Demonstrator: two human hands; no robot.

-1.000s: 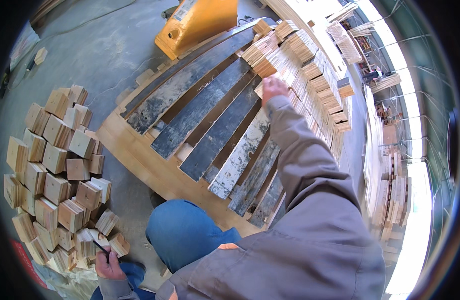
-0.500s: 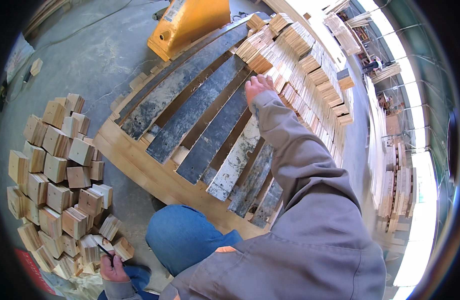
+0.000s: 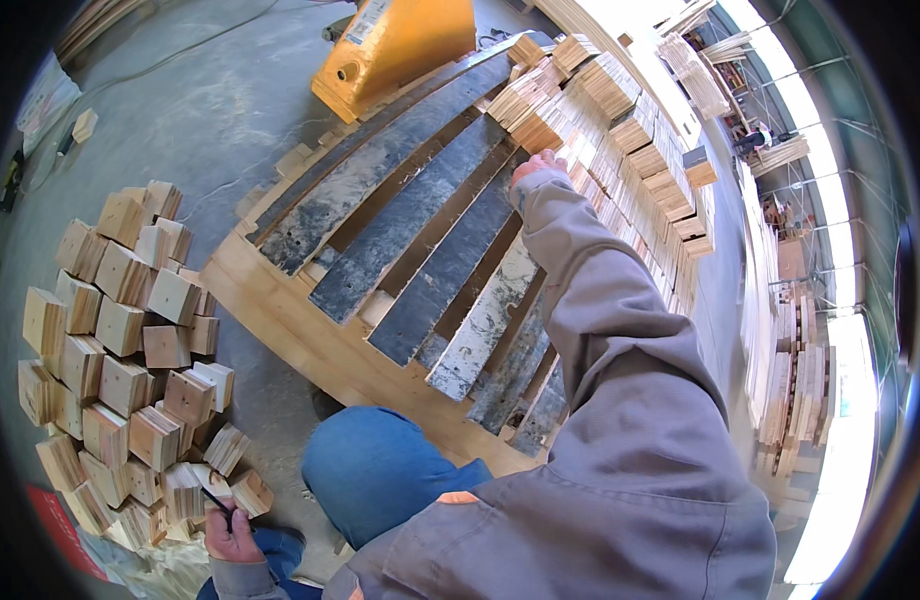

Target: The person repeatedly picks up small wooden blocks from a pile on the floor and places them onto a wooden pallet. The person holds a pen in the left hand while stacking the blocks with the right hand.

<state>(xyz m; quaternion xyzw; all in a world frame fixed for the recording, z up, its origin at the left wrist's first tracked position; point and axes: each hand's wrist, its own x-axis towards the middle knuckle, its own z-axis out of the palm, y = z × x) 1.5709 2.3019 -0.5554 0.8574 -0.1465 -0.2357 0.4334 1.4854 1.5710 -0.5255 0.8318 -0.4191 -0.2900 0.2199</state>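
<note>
Closest in view, the person's grey-brown cloth sleeve (image 3: 640,430) crosses the lower right, beside a bent knee in blue cloth (image 3: 365,480). At the lower left, the person's left hand (image 3: 232,540) has its fingers closed around a thin black pen-like stick (image 3: 217,500), which slants up and to the left out of the grasp. The stick's upper end is close to the nearest blocks of a heap of pale, square-faced layered wooden blocks (image 3: 120,330) at the left of the knee.

Beyond the knee lies a broad pallet-like platform with a pale wooden border (image 3: 290,345) and several worn black-and-white boards (image 3: 445,255) set apart with gaps between them. The right arm reaches over these boards, and the right hand (image 3: 540,166) is at the near end of close-packed rows of pale wooden pieces (image 3: 605,155) on the platform's right part. Its fingertips are partly hidden, so I cannot tell whether they grasp a piece or merely rest there.

Farther off, a yellow metal body with a round hole (image 3: 400,55) stands just past the platform on the grey concrete floor (image 3: 210,110). Stacks of pale timber (image 3: 790,400) line the far right.
</note>
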